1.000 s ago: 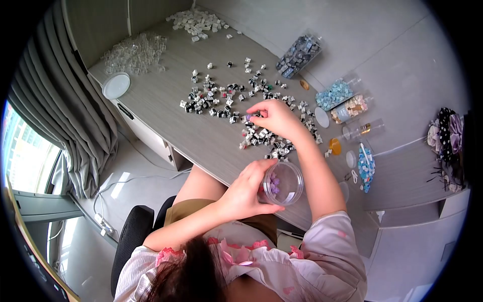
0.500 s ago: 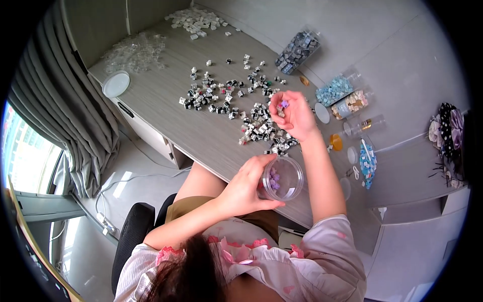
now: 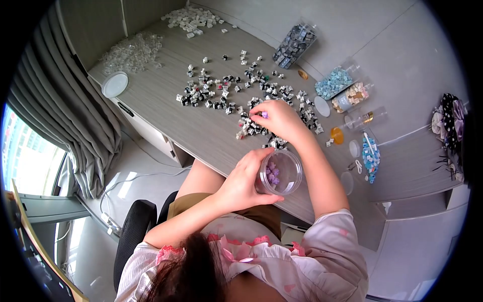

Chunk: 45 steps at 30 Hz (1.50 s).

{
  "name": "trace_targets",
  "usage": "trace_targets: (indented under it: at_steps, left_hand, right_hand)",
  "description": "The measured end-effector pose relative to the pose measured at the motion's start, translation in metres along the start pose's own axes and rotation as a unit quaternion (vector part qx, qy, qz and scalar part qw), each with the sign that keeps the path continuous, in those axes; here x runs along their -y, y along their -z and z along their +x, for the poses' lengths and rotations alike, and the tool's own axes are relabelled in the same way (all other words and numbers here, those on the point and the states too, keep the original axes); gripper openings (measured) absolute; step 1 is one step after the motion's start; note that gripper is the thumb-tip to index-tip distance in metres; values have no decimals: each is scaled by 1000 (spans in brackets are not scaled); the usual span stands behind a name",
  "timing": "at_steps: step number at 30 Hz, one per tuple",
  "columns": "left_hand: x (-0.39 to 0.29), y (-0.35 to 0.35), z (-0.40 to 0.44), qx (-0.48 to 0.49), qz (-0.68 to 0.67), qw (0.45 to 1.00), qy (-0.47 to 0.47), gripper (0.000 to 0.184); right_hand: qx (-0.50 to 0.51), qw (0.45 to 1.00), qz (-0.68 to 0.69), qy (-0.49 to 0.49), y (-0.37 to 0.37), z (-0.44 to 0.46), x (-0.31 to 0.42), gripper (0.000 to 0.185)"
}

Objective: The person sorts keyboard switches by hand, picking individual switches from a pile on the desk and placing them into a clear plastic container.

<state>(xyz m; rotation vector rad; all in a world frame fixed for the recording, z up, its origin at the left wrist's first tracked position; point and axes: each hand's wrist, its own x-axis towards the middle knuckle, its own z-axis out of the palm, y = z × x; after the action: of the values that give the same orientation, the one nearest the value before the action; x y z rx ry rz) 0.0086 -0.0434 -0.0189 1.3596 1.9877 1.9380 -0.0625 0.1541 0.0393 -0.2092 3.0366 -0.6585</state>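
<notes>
My left hand [image 3: 240, 180] is wrapped round a clear round plastic jar [image 3: 289, 171], tilted with its open mouth up. Several purple keyboard switches [image 3: 272, 176] lie inside it. My right hand [image 3: 283, 120] is turned palm down just above the desk, its fingers closed on a purple keyboard switch [image 3: 264, 115] that shows at the fingertips. Whether the palm holds more pieces is hidden. Around and below that hand, black and white keyboard switches [image 3: 216, 104] are scattered over the desk, a few with red or green parts.
The grey desk [image 3: 166, 105] also carries clear plastic pieces [image 3: 132, 54], white pieces [image 3: 193, 19] and a white round lid [image 3: 115, 85]. Along its far right stand or lie a jar of dark switches [image 3: 295, 45], a jar of blue pieces [image 3: 334, 83], a jar of cream pieces [image 3: 350, 96] and an orange lid [image 3: 337, 135].
My right hand has turned from palm up, cupping small pieces, to palm down, and moved left and lower over the scattered switches. My left hand and the jar have stayed nearly still.
</notes>
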Motion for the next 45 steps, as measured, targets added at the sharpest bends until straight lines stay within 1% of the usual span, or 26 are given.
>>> trace_targets:
  at_steps: [2, 4, 5, 7, 9, 10, 11, 13, 14, 17, 18, 21, 25, 27, 28, 31, 32, 34, 35, 36, 39, 40, 41, 43, 45]
  left_hand:
    - [0, 0, -1, 0, 2, 1000, 1, 99]
    - [0, 0, -1, 0, 2, 1000, 1, 99]
    - [0, 0, -1, -1, 1, 1000, 2, 99]
    - [0, 0, -1, -2, 2, 1000, 3, 99]
    - [0, -1, -1, -5, 6, 1000, 2, 99]
    - [0, -1, -1, -7, 4, 1000, 3, 99]
    - [0, -2, -1, -9, 3, 1000, 4, 99]
    - [1, -3, -1, -8, -1, 1000, 7, 99]
    - [1, -2, -1, -5, -4, 1000, 10, 99]
    - [3, -3, -1, -2, -7, 1000, 7, 99]
    - [4, -3, -1, -3, -7, 1000, 5, 99]
    - [0, -2, -2, -8, -9, 1000, 8, 99]
    - [0, 1, -2, 18, -22, 999, 23, 100]
    - [1, 0, -3, 12, -12, 1000, 11, 100]
    - [1, 0, -4, 9, -7, 1000, 5, 100]
    - [1, 1, -3, 10, -17, 1000, 3, 99]
    - [1, 1, -3, 11, -23, 1000, 3, 99]
    - [3, 1, -1, 13, -36, 999, 1, 98]
    - [2, 1, -1, 13, -35, 999, 3, 98]
    - [1, 1, 0, 15, -33, 999, 4, 98]
    - [1, 1, 1, 21, -37, 999, 7, 97]
    - [1, 1, 1, 21, -38, 999, 8, 97]
    - [1, 1, 0, 21, -39, 999, 5, 97]
    - [2, 2, 0, 18, -39, 999, 1, 97]
    - [3, 1, 0, 17, -26, 999, -8, 101]
  right_hand:
    - [-2, 998, 53, -28, 0, 0, -1, 22]
    - [-29, 984, 174, -14, 8, -7, -5, 20]
    - [-41, 971, 234, -7, 15, -12, -8, 20]
    - [-35, 935, 352, 11, 35, -34, 3, 18]
    - [12, 937, 348, 19, 64, -65, 23, 19]
    - [67, 960, 265, 59, 78, -79, 31, 20]
    - [121, 972, 178, 97, 88, -90, 40, 22]
    - [187, 968, 131, 106, 88, -104, 59, 25]
    - [186, 974, 110, 67, 80, -112, 65, 25]
    - [134, 985, 96, 40, 75, -115, 86, 25]
    - [182, 975, 126, -18, 82, -112, 87, 26]
    - [99, 970, 220, -15, 73, -81, 66, 28]
    - [116, 987, 47, 104, 32, -23, 44, 29]
    - [108, 979, -52, 164, 11, -8, 34, 29]
    - [119, 980, -52, 154, 5, -6, 33, 27]
    - [107, 981, 10, 160, 0, -4, 25, 21]
    - [67, 981, 71, 165, 2, -5, 22, 16]
    - [13, 974, 219, 64, 8, -8, 11, 14]
    - [-15, 957, 290, 11, 9, -8, 4, 14]
    - [-53, 972, 227, 8, 10, -5, 0, 14]
    - [-65, 987, 147, -16, 0, -6, 8, 12]
    - [-41, 993, 110, 6, -4, -7, 10, 12]
    - [-56, 997, 44, 22, -9, -5, 15, 14]
    - [-90, 994, -39, 42, -17, -5, 28, 16]
    - [-68, 994, -76, 31, -15, -4, 38, 15]
